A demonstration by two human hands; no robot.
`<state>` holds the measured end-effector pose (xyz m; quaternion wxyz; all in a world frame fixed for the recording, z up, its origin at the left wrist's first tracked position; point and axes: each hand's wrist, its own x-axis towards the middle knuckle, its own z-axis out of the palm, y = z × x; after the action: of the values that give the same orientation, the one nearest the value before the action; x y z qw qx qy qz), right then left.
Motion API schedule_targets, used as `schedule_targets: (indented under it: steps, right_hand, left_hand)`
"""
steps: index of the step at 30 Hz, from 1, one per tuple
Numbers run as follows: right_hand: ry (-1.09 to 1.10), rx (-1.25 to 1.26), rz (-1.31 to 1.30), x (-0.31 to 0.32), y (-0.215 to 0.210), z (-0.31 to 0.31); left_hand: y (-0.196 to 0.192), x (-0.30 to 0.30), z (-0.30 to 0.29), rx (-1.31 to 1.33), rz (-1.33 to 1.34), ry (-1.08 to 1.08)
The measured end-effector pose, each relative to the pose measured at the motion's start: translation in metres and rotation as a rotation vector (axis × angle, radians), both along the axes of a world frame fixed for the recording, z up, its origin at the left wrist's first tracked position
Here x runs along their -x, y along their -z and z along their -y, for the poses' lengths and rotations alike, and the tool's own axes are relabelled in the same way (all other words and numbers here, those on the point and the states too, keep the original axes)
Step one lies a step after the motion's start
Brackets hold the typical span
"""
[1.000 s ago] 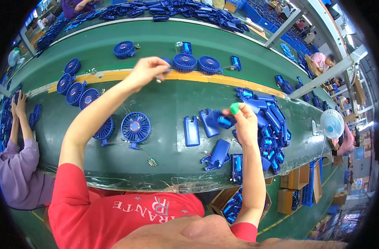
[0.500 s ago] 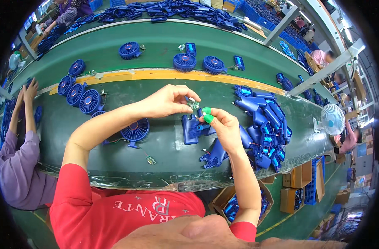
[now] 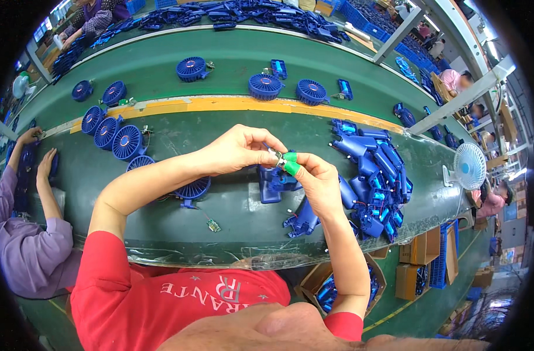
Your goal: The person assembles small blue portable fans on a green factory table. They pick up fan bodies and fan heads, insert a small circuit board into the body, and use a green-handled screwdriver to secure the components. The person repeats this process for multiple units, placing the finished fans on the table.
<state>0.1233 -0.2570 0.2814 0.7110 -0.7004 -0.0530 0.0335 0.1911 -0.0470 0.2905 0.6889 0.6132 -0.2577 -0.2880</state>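
Observation:
A small circuit board (image 3: 275, 155) is pinched between the thumb and fingers of my left hand (image 3: 239, 151). My right hand (image 3: 317, 178), with green wraps on thumb and forefinger, closes against the board's right side; what its tips grip is too small to make out. Just below my hands lies a blue handle shell (image 3: 270, 192) on the green bench. Another blue handle shell (image 3: 305, 219) is nearer me. Under my left forearm a round blue fan head (image 3: 193, 188) is partly hidden, and a loose circuit board (image 3: 213, 225) lies in front of it.
To the right is a heap of blue handle shells (image 3: 375, 175) with batteries. More fan heads (image 3: 127, 143) lie at left; others sit on the belt (image 3: 220, 50) beyond the yellow strip (image 3: 220, 104). A white desk fan (image 3: 470, 165) stands far right. A co-worker's purple sleeve (image 3: 35, 245) is at left.
My hands have come together, the right fingertips now meeting the board. Fan heads on the belt have shifted right, and another appears at left. The co-worker's hands have moved apart and lower.

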Motion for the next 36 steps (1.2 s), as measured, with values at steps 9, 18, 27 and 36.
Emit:
schedule_targets:
  steps: [9, 18, 27, 36]
  right_hand:
    - [-0.049, 0.05, -0.053, 0.0, 0.0, 0.0]
    - [-0.098, -0.032, -0.109, 0.001, -0.005, -0.004]
    - [-0.159, -0.192, -0.145, -0.004, 0.007, -0.001]
    - [-0.201, -0.222, -0.2, 0.001, -0.005, 0.006]
  left_hand:
    - [-0.003, 0.003, -0.005, -0.008, -0.034, -0.006]
    - [-0.007, 0.008, -0.008, 0.0, -0.056, -0.003]
    - [-0.003, 0.008, -0.006, 0.085, -0.232, 0.049]
    - [-0.001, 0.008, 0.0, 0.114, -0.175, 0.064]
